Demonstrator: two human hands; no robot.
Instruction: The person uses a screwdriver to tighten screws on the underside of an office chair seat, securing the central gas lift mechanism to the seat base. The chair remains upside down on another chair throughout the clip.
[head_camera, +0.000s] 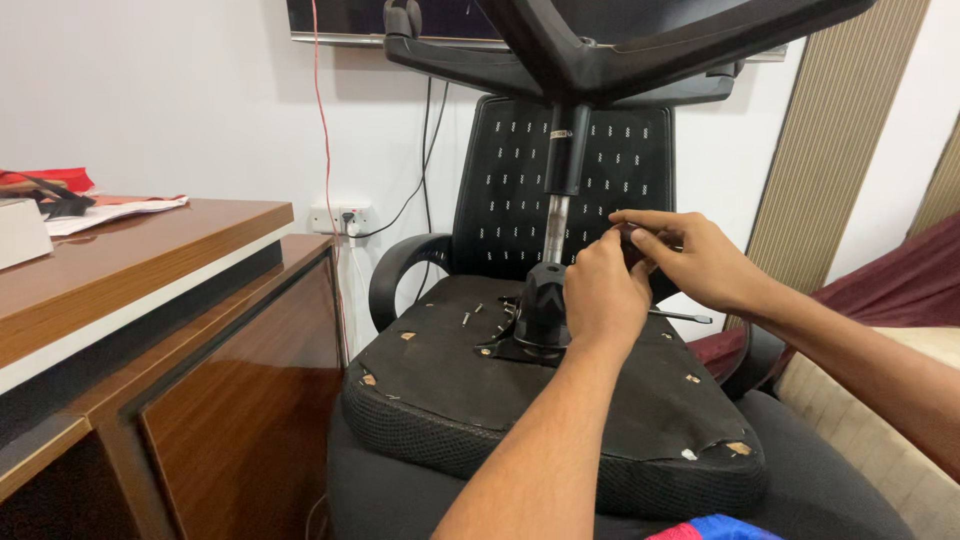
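White wall behind, a ribbed beige panel (850, 150) on the right, a wooden desk (150, 260) along the left; in the middle an office chair seat (520, 400) lies upside down on top of another black chair, its dark underside facing up.

Left hand (603, 295) is curled into a loose fist right beside the black mechanism (540, 310) at the seat's centre, touching it or very close, fingers bunched together; can't really tell what's inside the grip. Right hand (690, 255) sits just behind and to the right of it, fingers drawn together in a pinch on something small and dark at the fingertips; too small to say what. A thin metal tool shaft (680, 316) pokes out to the right below that hand; I can't tell which hand has it.

Out from there: the gas lift column (560, 190) rises straight up from the mechanism, shiny lower part, black upper sleeve, into the star base (600, 45) filling the top of the view; a few loose screws (470, 315) lie on the seat underside left of the mechanism; a perforated black backrest (560, 180) stands behind; a wall socket (342, 216) with a plug and cables sits left of it; papers and a white box (20, 232) are on the desk; maroon fabric (900, 285) far right.
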